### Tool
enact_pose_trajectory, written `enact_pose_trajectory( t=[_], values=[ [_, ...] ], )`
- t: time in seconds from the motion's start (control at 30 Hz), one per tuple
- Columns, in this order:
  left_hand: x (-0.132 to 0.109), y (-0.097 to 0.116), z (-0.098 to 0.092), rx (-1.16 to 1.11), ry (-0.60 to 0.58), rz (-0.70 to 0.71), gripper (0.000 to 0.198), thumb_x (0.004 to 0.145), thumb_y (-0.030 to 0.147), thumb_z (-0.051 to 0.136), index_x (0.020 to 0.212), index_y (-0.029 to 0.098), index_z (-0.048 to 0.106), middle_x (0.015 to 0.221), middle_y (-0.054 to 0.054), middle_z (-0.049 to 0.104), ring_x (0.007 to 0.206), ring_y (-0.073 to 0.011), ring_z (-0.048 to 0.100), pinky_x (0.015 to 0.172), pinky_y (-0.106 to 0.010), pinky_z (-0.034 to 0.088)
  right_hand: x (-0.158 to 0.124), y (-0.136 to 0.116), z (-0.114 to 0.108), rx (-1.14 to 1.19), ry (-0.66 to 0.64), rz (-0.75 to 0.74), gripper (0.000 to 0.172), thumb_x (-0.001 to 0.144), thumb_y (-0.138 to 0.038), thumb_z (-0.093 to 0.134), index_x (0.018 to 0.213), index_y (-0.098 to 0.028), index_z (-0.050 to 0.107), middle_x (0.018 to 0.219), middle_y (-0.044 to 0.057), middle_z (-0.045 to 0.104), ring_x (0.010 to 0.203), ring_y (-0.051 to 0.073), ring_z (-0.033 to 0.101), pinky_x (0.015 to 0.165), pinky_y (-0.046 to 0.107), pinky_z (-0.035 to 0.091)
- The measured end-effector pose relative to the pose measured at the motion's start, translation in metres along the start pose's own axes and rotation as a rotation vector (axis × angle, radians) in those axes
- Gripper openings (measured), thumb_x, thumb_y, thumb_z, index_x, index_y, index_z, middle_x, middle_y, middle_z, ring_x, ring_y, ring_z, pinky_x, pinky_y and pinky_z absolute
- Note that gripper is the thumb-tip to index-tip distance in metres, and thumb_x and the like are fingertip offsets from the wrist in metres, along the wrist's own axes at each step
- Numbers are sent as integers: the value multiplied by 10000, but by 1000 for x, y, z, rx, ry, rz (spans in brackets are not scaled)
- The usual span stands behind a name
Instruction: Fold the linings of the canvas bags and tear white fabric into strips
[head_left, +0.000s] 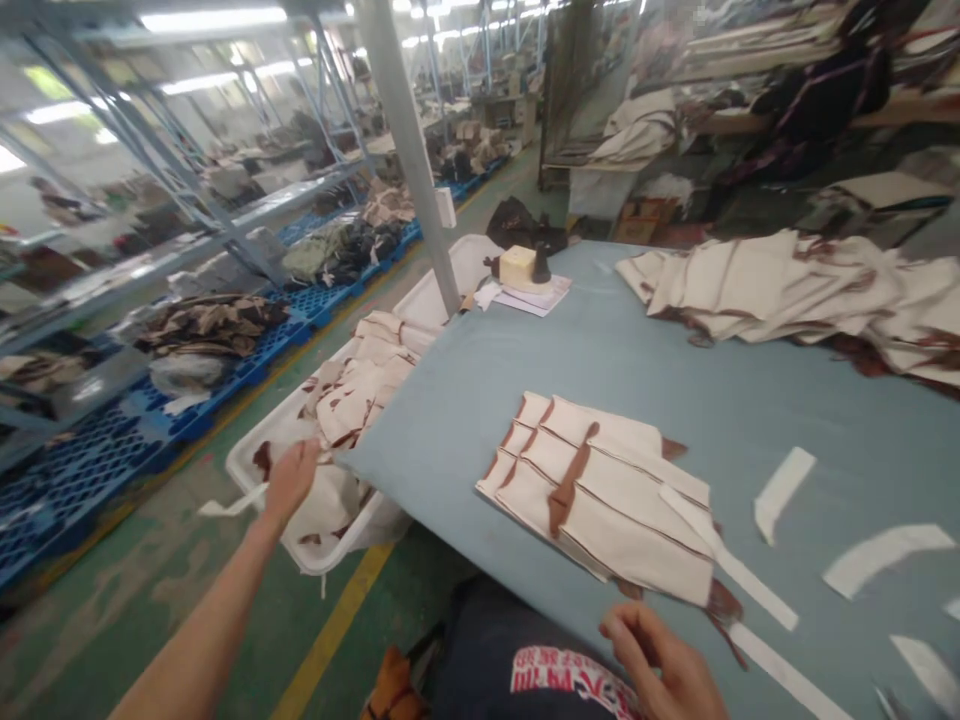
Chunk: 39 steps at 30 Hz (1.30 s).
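Note:
My left hand [292,478] is stretched out over the white bin [247,450] at the left, its fingers closed, with a white strip [232,503] beside it; what it grips is too blurred to make out. Cream and brown fabric pieces [360,390] fill the bin. My right hand [652,645] hovers at the table's near edge, fingers curled, nothing visible between them. Just beyond it, cream panels with brown trim [600,490] lie stacked on the blue-grey table [450,440], a white strip [731,560] across their right end.
A large heap of cream fabric [780,285] lies at the table's back right. White paper strips [885,555] are scattered at the right. A yellow block [517,268] sits on papers by the grey post [412,140]. Blue pallets [300,320] with fabric stand at the left.

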<state>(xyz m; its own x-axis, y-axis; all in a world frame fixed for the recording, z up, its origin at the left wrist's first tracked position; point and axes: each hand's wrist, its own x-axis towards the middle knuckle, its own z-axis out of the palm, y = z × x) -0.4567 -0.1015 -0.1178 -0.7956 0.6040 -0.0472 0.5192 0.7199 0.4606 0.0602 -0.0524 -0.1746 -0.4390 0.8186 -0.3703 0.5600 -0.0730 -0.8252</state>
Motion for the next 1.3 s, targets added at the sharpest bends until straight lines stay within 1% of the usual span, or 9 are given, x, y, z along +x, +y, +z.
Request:
enact_pose_trajectory(
  t=[0.17,0.23,0.3,0.47,0.6,0.83,0.93,1.1,1.3],
  values=[
    [-94,73,150,-163,-299,245,247,984,320,654,1153,141,670,1138,-81,704,984,-214,700,873,-422,605,-2,7,5,-19,28,56,436,976,-596,422,811,-230,592,714,-3,641,689,196,624,662,267,465],
    [-120,105,190,-206,-347,326,263,981,316,659,1180,145,665,1169,-86,701,1015,-223,697,903,-440,596,-2,10,3,-42,39,60,417,981,-569,424,801,-230,585,718,1,650,687,200,622,657,274,450],
    [-129,131,211,-224,-331,359,324,977,323,661,1253,155,636,1283,-108,660,1130,-257,662,973,-487,564,-3,12,0,-71,64,73,403,988,-544,421,788,-233,578,705,2,648,670,201,613,640,281,429],
    [-123,166,222,-238,-403,401,301,1001,356,623,1219,150,644,1155,-88,697,998,-223,696,903,-447,590,-4,21,-8,-101,139,100,350,976,-492,428,783,-238,573,697,10,656,661,218,614,647,309,402],
    [-140,188,237,-214,-542,475,274,985,343,651,1170,142,659,1125,-79,700,947,-205,699,840,-405,608,-1,36,-13,-99,165,124,320,958,-466,425,776,-241,561,703,20,657,689,237,624,662,328,385],
    [-172,229,247,-91,-459,487,294,973,351,653,1193,156,643,1200,-94,669,1111,-259,647,983,-498,536,-3,56,-17,-38,184,138,301,963,-405,446,772,-222,588,714,21,675,701,219,621,667,314,391],
    [-178,233,249,-35,-535,449,282,953,349,683,1143,142,653,1093,-75,690,1019,-242,672,934,-476,557,-6,60,-18,-9,196,150,281,962,-375,474,781,-209,611,715,20,680,695,210,615,653,305,385],
    [-177,230,259,-47,-673,373,312,985,369,645,1204,146,644,1158,-86,682,971,-220,688,841,-413,603,-12,71,-22,55,249,173,272,962,-350,494,775,-195,616,715,23,679,697,202,608,647,295,383],
    [-165,246,248,-228,-726,491,290,995,374,629,1164,140,651,1096,-72,689,905,-197,688,792,-379,604,-19,82,-24,125,309,166,270,947,-344,491,769,-190,624,673,14,659,659,190,601,623,283,412]
  ],
)
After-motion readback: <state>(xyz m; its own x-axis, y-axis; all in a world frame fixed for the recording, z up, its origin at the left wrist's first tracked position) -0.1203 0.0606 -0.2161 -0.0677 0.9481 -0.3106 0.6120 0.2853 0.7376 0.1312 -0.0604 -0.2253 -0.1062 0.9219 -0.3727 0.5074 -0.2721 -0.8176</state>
